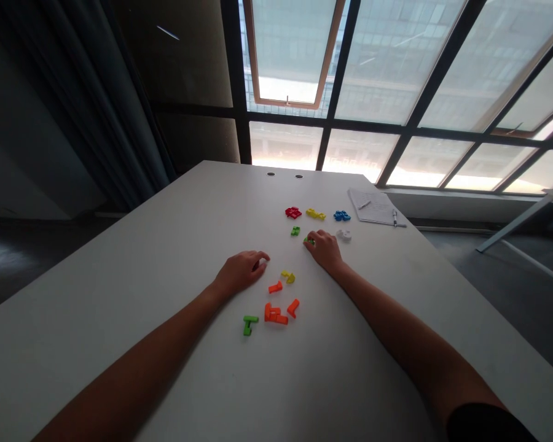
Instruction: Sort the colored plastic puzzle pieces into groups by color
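My right hand (pixel 324 248) is closed, with its fingertips on a small green plastic piece (pixel 308 241) at the table's middle. Just left of that lies a green cluster (pixel 295 231), and white pieces (pixel 344 234) lie to the right. My left hand (pixel 243 269) rests on the table, fingers curved and thumb apart, with nothing between them. Nearest to it is a yellow piece (pixel 288 277), then an orange piece (pixel 275 287). Closer to me lie a pile of orange pieces (pixel 275 314), another orange piece (pixel 294 307) and a green piece (pixel 249 325).
Beyond my hands sit red (pixel 293 212), yellow (pixel 316 213) and blue (pixel 341 215) clusters in a row. Paper sheets (pixel 373 212) with a pen (pixel 395 217) lie at the right edge of the white table (pixel 166 245). Windows (pixel 368 67) stand behind its far edge.
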